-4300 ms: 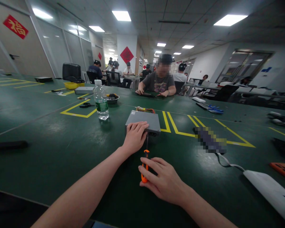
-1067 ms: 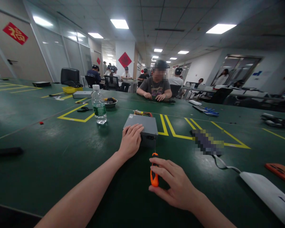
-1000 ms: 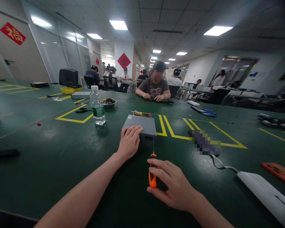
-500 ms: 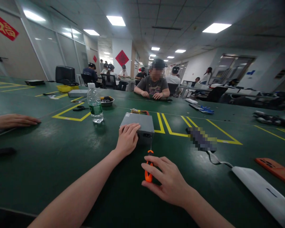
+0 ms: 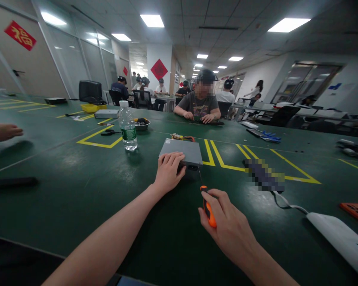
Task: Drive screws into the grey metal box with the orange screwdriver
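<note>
A flat grey metal box (image 5: 182,151) with coloured wires at its far end lies on the green table (image 5: 77,186). My left hand (image 5: 168,172) rests on the box's near left corner, fingers curled over the edge. My right hand (image 5: 228,225) is closed around an orange-and-black screwdriver (image 5: 208,206). Its thin shaft points up and left to the box's near face, where the tip meets the lower right corner.
A water bottle (image 5: 127,127) stands left of the box, with a small bowl (image 5: 142,124) behind it. A white device with a cable (image 5: 337,238) and an orange item (image 5: 356,209) lie at right. Another person's hand (image 5: 1,132) rests at far left. A person sits across the table.
My right hand and the screwdriver moved right and the handle tilted, so the tip now meets the box's right corner. The other person's hand at left drew back toward the edge.
</note>
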Action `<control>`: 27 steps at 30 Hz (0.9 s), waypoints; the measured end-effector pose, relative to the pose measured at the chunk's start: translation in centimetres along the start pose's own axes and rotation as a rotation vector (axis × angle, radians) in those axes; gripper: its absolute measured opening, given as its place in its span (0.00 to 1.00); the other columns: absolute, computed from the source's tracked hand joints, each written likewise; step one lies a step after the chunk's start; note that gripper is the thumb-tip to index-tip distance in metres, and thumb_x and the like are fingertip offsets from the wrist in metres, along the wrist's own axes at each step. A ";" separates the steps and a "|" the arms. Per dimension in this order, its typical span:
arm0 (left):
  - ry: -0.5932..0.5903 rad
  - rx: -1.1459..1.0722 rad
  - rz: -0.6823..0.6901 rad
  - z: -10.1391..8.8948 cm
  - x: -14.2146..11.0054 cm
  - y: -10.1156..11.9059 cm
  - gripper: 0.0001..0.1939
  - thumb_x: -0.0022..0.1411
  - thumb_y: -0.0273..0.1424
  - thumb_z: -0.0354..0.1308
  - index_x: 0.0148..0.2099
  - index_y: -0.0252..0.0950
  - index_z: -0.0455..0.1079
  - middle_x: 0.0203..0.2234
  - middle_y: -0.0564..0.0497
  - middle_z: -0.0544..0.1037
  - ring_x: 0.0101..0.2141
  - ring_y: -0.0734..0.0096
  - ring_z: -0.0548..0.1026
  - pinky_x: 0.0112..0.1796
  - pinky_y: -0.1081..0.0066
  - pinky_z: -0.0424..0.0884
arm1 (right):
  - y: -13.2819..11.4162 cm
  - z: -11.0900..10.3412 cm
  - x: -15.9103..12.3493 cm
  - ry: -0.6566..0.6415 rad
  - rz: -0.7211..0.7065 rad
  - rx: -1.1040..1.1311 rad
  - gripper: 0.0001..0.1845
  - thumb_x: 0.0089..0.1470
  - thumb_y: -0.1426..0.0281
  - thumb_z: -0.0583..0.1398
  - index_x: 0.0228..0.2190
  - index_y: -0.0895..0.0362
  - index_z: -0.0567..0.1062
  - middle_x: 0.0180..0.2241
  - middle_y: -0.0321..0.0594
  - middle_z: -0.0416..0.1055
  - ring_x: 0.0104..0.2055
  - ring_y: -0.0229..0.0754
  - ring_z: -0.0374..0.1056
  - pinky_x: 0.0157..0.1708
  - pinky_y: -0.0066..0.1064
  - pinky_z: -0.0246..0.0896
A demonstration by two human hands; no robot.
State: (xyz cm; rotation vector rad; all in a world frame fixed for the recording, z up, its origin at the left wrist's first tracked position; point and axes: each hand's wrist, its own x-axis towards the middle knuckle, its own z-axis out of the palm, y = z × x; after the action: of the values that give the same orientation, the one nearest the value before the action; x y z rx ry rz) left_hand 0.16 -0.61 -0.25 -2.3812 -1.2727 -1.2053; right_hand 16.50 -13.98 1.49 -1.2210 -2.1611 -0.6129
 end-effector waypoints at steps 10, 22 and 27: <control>0.010 -0.021 -0.009 0.1 0.1 -0.1 0.13 0.60 0.32 0.53 0.48 0.41 0.63 0.49 0.52 0.71 0.51 0.65 0.64 0.51 0.61 0.53 | -0.8 -0.2 -0.2 0.056 0.035 -0.237 0.15 0.61 0.69 0.48 0.36 0.63 0.71 0.22 0.37 0.65 0.19 0.35 0.63 0.20 0.26 0.55; 0.007 -0.037 0.010 0.0 0.0 -0.3 0.13 0.61 0.32 0.52 0.49 0.41 0.63 0.50 0.51 0.70 0.51 0.65 0.64 0.51 0.61 0.55 | 0.7 0.2 -1.2 0.082 -0.080 0.002 0.10 0.59 0.67 0.53 0.31 0.57 0.71 0.38 0.47 0.66 0.35 0.40 0.67 0.31 0.30 0.66; 0.010 -0.027 0.016 0.0 0.0 -0.3 0.14 0.60 0.32 0.52 0.49 0.41 0.63 0.49 0.51 0.71 0.52 0.66 0.64 0.52 0.60 0.55 | 0.4 -0.3 -1.3 0.005 -0.027 0.224 0.15 0.58 0.70 0.50 0.46 0.60 0.67 0.46 0.51 0.61 0.45 0.45 0.65 0.38 0.34 0.69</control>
State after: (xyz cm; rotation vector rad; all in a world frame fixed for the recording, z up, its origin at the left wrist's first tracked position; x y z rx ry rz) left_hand -0.03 -0.40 -0.28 -2.3963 -1.2395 -1.2369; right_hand 17.49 -14.81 0.85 -1.0711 -2.1780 -0.3720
